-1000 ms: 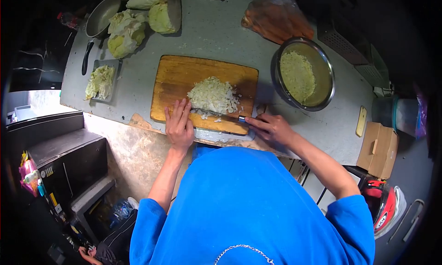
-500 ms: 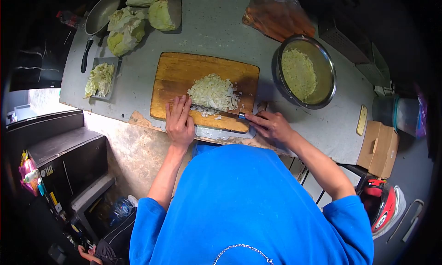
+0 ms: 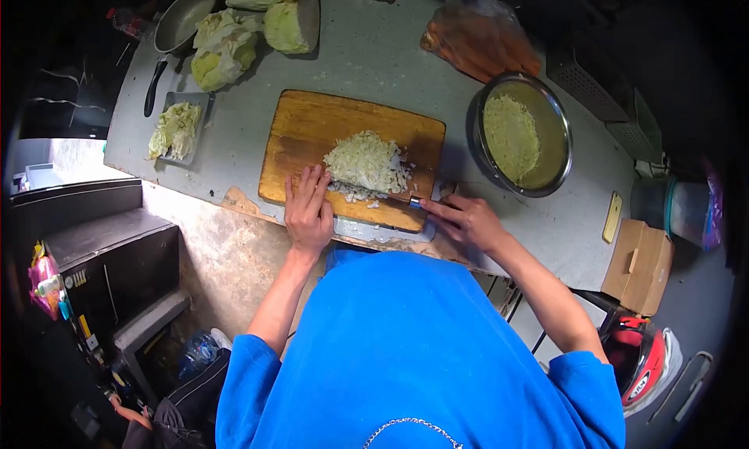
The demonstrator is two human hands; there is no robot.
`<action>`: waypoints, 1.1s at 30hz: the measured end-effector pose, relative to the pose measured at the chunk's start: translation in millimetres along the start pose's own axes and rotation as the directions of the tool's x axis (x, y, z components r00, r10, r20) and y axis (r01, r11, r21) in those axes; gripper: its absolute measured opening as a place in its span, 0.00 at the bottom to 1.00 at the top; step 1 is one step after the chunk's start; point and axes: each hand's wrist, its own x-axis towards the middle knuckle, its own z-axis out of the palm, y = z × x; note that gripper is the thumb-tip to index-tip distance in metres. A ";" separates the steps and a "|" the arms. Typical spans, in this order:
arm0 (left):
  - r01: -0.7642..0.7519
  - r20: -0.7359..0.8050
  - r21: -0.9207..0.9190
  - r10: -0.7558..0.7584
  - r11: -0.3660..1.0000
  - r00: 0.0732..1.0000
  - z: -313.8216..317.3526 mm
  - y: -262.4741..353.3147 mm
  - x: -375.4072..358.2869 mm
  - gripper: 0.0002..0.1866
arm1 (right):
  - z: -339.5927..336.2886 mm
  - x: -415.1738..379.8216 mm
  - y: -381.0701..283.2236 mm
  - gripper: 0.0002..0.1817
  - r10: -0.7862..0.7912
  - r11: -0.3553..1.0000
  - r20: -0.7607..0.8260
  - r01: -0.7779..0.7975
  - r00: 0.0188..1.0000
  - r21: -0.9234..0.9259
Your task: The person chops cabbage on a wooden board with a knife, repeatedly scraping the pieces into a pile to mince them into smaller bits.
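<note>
A heap of finely chopped cabbage (image 3: 365, 162) lies on a wooden cutting board (image 3: 300, 125). Along the heap's near side runs a knife (image 3: 415, 202), its blade low over the board and partly among the bits. My right hand (image 3: 470, 221) is closed around the handle at the board's right edge. At the blade's tip end, my left hand (image 3: 309, 215) rests with its fingers stretched out flat, fingertips beside the heap. To the right stands a metal bowl (image 3: 555, 125) holding more chopped cabbage (image 3: 511, 137).
Cabbage heads (image 3: 292, 28) and a frying pan (image 3: 184, 18) sit at the back left. A small tray of cabbage leaves (image 3: 175, 131) lies left of the board. Behind the bowl is a plastic bag of carrots (image 3: 480, 39). Another person's arm (image 3: 129, 411) shows at lower left.
The whole view has shifted slightly. Both hands and the knife keep nearly the same place on the board, and the heap looks much the same.
</note>
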 end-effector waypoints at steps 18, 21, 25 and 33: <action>0.017 -0.008 -0.051 -0.018 0.999 1.000 -0.2 -2.0 -1.1 0.27 | -61.9 19.3 -54.7 0.24 0.085 0.995 0.071 -0.080 0.994 -0.065; 0.004 -0.010 -0.026 -0.004 1.000 1.000 2.0 -4.2 -2.8 0.27 | -34.7 6.0 -42.9 0.25 0.096 0.995 0.031 -0.096 0.995 -0.016; -0.030 -0.012 -0.010 0.029 1.000 0.999 1.4 -0.4 -1.1 0.26 | 21.7 -14.0 -17.0 0.28 0.064 0.995 -0.096 -0.056 0.993 0.084; 0.062 0.104 -0.030 -0.059 0.998 0.993 -17.5 3.5 3.0 0.26 | -42.5 6.8 -45.2 0.28 0.070 0.997 0.003 -0.070 0.998 -0.034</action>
